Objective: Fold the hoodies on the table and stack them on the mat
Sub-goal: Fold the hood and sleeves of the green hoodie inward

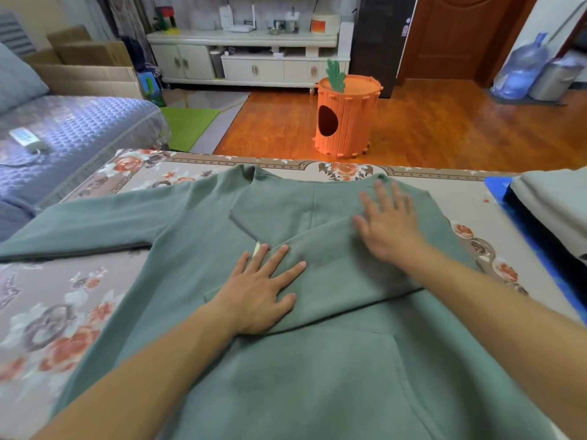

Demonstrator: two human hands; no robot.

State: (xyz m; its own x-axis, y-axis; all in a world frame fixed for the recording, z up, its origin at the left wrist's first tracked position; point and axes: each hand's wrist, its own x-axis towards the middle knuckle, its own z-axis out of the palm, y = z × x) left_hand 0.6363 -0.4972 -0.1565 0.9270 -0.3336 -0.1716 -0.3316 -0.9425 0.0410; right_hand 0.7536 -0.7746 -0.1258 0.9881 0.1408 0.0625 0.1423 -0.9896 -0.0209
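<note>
Head view: A green hoodie (pixel 197 281) is laid flat on the table with floral cloth (pixel 57 312), beneath both hands. The left hand (pixel 259 292) is pressed flat on it, fingers straight and spread, nothing gripped. The right hand (pixel 389 225) is likewise laid flat with fingers extended, on a sleeve folded across the chest. The other sleeve is stretched out well to the left of the left hand. To the right of the right hand, a folded grey garment (pixel 552 204) is seen on a blue mat (pixel 498 188). An orange carrot-shaped bin (pixel 346 115) stands on the floor beyond the hands.
</note>
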